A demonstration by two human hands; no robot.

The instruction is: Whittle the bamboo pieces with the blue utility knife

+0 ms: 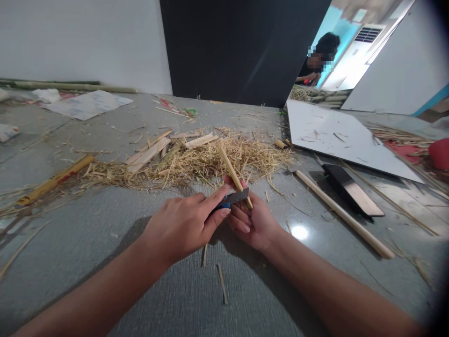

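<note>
Pale strip point(229, 167) slants between the two hands, its upper end over a heap of shavings point(259, 157) and its lower end crossed by the blade of a knife point(239, 196), which hides a short stretch of it. Just beyond the hands, the heap spreads across the grey surface point(157, 290), with broad slats point(150, 152) lying on its left side. Farther left lies a yellow tube point(58, 180); to the right, near each other, are a tool with a long wooden handle point(343, 213) and a dark, flat object point(351, 189), then a white board point(343, 133). Behind stands a black panel point(242, 47), and past its right edge a person point(310, 65) leans forward.

The left hand point(184, 224) reaches in with its back upward, fingers and thumb closed on the knife's blue handle. The right hand point(257, 217) has its palm turned up, fingers curled round the strip near its lower end. Both forearms slope inward from the bottom corners.

Counted: one strip in hand, one knife, one tube, one long-handled tool, and two thin slivers point(222, 283) nearer the body; the slats overlap too much to count.
</note>
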